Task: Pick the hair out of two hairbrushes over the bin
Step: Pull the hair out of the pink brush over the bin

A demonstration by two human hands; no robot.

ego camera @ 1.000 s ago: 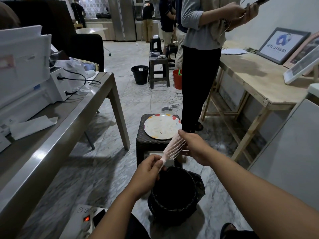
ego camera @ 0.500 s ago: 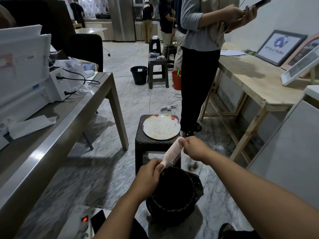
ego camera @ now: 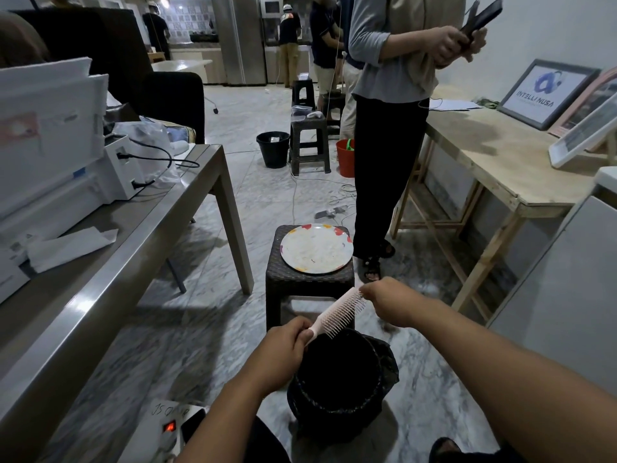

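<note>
While I look down through the head camera, two bare forearms reach forward over a black bin [ego camera: 337,379] lined with a dark bag, which stands on the marble floor directly below the hands; the left hand [ego camera: 283,352] is clenched around the handle of a pale pink hairbrush [ego camera: 337,310], fingers curled tight over it; the brush slants up and to the right, its bristles facing down toward the bin's open mouth, its lower end above the bin's far rim; the right hand [ego camera: 389,302] is at the brush's far tip, fingers pinched together against the end bristles, though I cannot tell whether any hair is caught between them; only this one brush is visible to me. Just beyond the bin stands a dark woven stool [ego camera: 309,285], and on its seat lies a round plate [ego camera: 316,248] with coloured blotches at its rim, otherwise pale. To the left runs a long grey table [ego camera: 140,235] carrying a white printer [ego camera: 50,145] and loose paper; to the right is a wooden table [ego camera: 494,162] with framed pictures leaning against the wall. A person [ego camera: 394,111] in a grey top and black trousers stands behind the stool, holding a phone in both hands; further back are a black bucket [ego camera: 273,153] and a second stool [ego camera: 309,142].
</note>
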